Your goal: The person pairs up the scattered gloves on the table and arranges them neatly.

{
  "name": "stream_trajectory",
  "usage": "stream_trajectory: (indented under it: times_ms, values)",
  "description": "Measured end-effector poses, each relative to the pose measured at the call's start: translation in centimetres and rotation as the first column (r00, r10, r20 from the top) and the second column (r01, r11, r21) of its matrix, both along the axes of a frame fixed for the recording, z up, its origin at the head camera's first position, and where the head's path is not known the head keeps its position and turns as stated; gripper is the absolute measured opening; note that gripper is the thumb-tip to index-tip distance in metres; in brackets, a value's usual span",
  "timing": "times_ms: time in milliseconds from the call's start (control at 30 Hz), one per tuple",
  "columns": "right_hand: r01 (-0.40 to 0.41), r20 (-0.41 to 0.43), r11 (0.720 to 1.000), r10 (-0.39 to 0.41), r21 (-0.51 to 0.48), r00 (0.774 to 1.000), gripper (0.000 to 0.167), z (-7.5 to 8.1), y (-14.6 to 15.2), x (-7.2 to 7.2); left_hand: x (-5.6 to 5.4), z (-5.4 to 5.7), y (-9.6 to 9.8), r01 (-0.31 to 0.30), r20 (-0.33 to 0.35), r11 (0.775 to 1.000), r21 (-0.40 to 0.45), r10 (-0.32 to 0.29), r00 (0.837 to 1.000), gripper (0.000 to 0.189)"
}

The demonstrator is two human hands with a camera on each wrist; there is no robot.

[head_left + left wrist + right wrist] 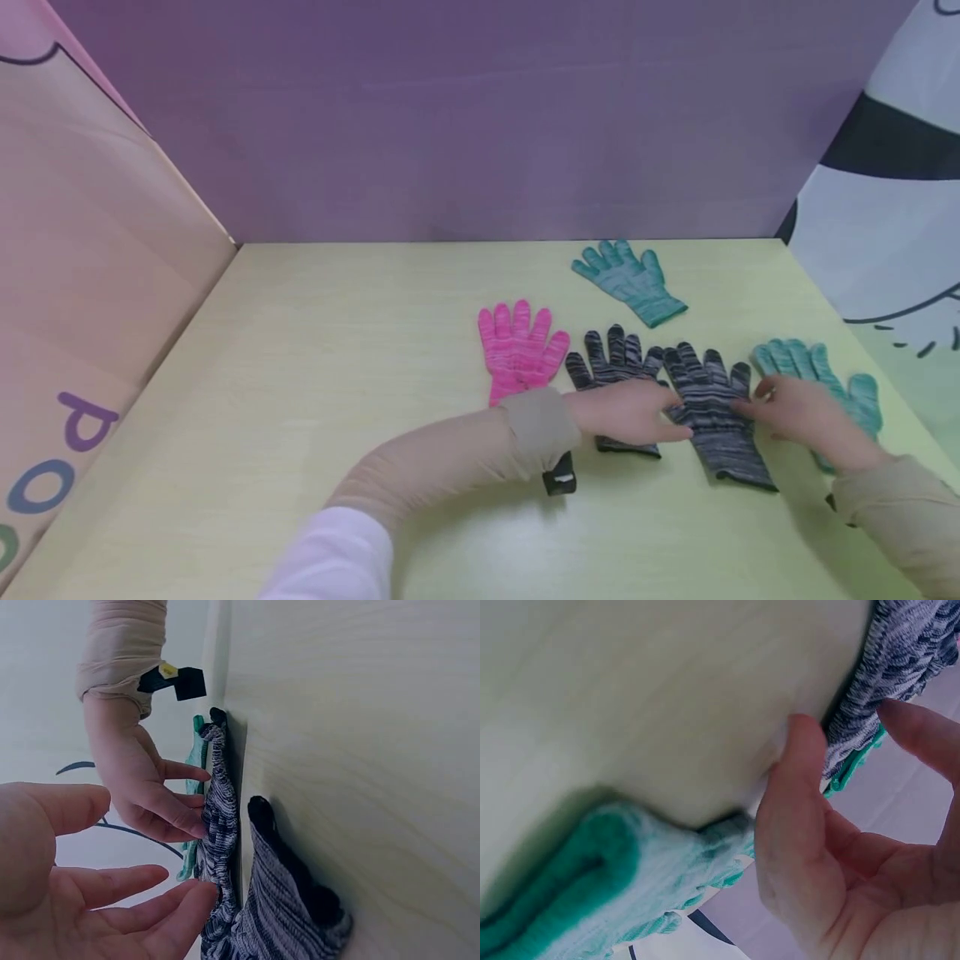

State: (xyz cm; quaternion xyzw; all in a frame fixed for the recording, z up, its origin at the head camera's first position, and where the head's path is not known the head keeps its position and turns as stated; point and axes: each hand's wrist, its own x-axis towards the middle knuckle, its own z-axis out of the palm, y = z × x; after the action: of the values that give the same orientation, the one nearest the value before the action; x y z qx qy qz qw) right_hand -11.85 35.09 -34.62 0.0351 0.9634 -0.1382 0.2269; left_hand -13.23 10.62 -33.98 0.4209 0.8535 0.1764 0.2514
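Two black-and-grey striped knit gloves lie side by side in the head view. The right striped glove (723, 458) sits between my two hands, fingers pointing away from me. My left hand (628, 410) reaches over the left striped glove (617, 358), covering part of it, with loosely bent fingers by the right glove's left edge. At that glove's right edge are the fingertips of my right hand (810, 417), thumb and fingers spread apart in the right wrist view. Under and beyond this hand lies a teal glove (864, 404), partly hidden.
A pink glove (517, 346) lies left of the striped pair, its cuff end behind my left forearm. Farther back is another teal glove (633, 283), tilted. Purple backdrop (480, 125) and side panels (67, 275) enclose the pale table (300, 358).
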Motion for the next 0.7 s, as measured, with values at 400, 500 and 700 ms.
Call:
stream_trajectory:
  times_ms: [400, 500, 700]
  values:
    - [0.016, 0.004, 1.000, -0.016, 0.016, 1.000, 0.070, -0.03, -0.51, 0.14, 0.36, 0.06, 0.91, -0.208, 0.359, 0.978, 0.010, 0.191, 0.914, 0.055]
    - [0.014, -0.010, 1.000, -0.013, 0.013, 1.000, 0.057, -0.13, -0.81, 0.34, 0.62, 0.03, 0.90, -0.271, 0.461, 0.962, 0.031, 0.226, 0.858, 0.054]
    - [0.001, -0.043, 1.000, -0.001, -0.001, 0.999, 0.037, -0.31, -0.98, 0.59, 0.76, -0.16, 0.99, -0.366, 0.512, 0.926, 0.094, 0.271, 0.815, 0.049]
